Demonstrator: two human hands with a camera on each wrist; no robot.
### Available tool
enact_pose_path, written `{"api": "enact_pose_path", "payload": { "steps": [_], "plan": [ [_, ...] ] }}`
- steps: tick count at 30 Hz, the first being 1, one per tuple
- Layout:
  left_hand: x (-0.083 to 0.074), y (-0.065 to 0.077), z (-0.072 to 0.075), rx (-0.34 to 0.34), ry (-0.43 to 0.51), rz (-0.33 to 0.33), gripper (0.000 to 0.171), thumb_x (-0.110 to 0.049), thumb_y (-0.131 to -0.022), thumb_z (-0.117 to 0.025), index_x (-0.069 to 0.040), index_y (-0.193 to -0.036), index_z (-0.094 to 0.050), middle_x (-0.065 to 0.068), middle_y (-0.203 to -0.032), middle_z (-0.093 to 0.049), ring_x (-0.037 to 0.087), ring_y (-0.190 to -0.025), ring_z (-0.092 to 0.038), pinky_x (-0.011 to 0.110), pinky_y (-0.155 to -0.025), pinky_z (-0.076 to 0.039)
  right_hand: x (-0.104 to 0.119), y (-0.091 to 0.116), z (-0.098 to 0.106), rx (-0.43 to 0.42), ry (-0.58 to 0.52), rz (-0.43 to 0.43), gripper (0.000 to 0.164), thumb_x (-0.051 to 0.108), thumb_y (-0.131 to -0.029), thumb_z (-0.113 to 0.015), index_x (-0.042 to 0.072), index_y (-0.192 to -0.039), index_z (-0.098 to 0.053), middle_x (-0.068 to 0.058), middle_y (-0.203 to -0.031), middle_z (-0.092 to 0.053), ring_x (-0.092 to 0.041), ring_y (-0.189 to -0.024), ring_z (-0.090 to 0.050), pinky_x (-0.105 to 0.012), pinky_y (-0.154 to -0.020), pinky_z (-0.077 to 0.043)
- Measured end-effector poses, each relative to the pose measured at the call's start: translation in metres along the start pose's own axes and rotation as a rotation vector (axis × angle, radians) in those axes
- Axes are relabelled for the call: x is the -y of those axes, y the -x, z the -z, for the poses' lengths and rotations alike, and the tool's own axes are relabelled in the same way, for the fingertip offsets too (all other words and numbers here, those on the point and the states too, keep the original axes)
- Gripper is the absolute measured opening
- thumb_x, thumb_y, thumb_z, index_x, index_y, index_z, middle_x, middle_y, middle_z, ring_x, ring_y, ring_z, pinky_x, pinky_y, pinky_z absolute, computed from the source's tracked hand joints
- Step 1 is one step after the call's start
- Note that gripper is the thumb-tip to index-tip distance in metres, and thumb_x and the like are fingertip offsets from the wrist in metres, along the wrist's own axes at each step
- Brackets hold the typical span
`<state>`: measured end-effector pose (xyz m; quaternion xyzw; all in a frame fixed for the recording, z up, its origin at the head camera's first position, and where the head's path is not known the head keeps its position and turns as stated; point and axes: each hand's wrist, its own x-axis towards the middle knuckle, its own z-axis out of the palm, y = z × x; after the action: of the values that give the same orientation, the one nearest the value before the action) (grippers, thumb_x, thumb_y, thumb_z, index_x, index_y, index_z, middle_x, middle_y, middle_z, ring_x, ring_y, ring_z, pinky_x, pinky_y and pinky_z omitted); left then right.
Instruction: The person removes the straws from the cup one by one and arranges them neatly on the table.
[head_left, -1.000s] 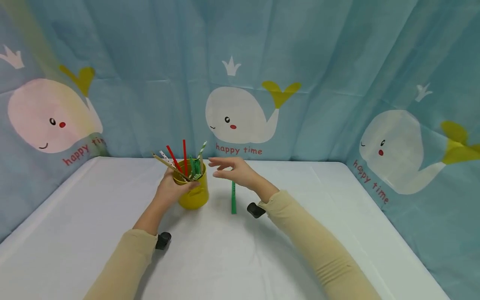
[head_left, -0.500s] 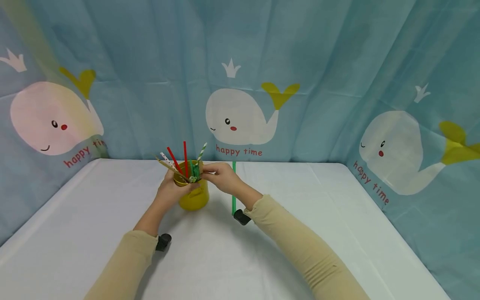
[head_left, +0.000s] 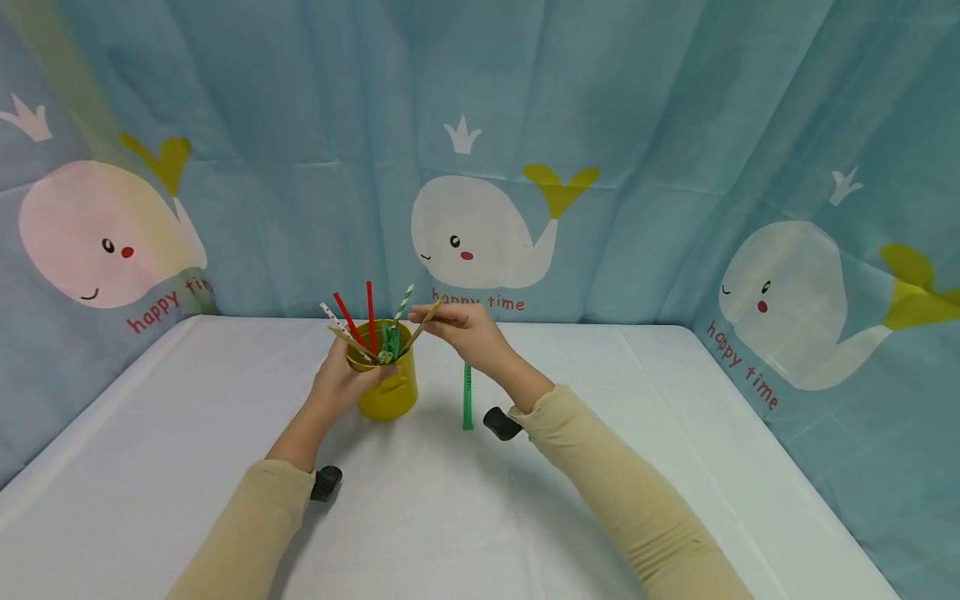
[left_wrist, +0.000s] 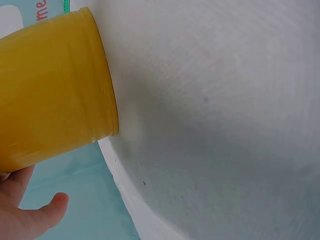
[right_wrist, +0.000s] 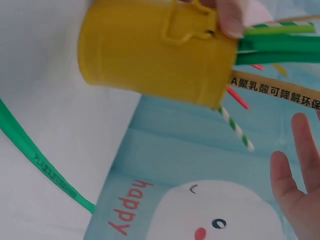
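My left hand (head_left: 341,385) grips the yellow metal bucket (head_left: 392,400) from its left side, thumb over the near rim. In the right wrist view that thumb lies at the rim, beside a wire handle. At the bucket's right side, my right hand (head_left: 476,340) pinches the upper end of a brown paper-wrapped straw (right_wrist: 275,90) with printed characters. Its lower end is still inside the bucket, and it leans right. Also in the bucket stand red straws (head_left: 371,312), a green-striped straw (head_left: 403,302), green wrapped straws (right_wrist: 280,50) and a dotted white straw (head_left: 330,314).
A green wrapped straw (head_left: 467,404) lies on the white tablecloth (head_left: 450,517), right of the bucket and partly behind the right hand. Behind the table hangs a blue curtain (head_left: 315,208) with whale prints. Black wrist cameras (head_left: 501,423) stick out below both wrists.
My right hand came left to the bucket's rim, took hold of the brown wrapped straw, then drew back a little right and up, tilting it. The left hand kept its grip on the bucket.
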<state>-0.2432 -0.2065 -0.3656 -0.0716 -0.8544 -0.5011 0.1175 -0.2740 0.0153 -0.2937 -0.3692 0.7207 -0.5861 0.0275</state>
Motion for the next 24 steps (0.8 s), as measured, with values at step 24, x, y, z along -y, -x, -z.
{"api": "enact_pose_path", "payload": {
  "steps": [24],
  "plan": [
    [-0.003, 0.002, 0.002, 0.008, -0.016, 0.106, 0.078, -0.024, -0.085, -0.077, -0.001, -0.141, -0.028, 0.021, -0.139, -0.043, 0.04, -0.127, -0.042, 0.056, -0.107, -0.034, 0.014, 0.018, 0.047, -0.31, -0.188, 0.327, 0.06, 0.034, -0.093, -0.059, -0.016, -0.124, -0.051, 0.011, -0.097, -0.071, -0.012, -0.075, -0.068, -0.024, -0.065, -0.055]
  ]
}}
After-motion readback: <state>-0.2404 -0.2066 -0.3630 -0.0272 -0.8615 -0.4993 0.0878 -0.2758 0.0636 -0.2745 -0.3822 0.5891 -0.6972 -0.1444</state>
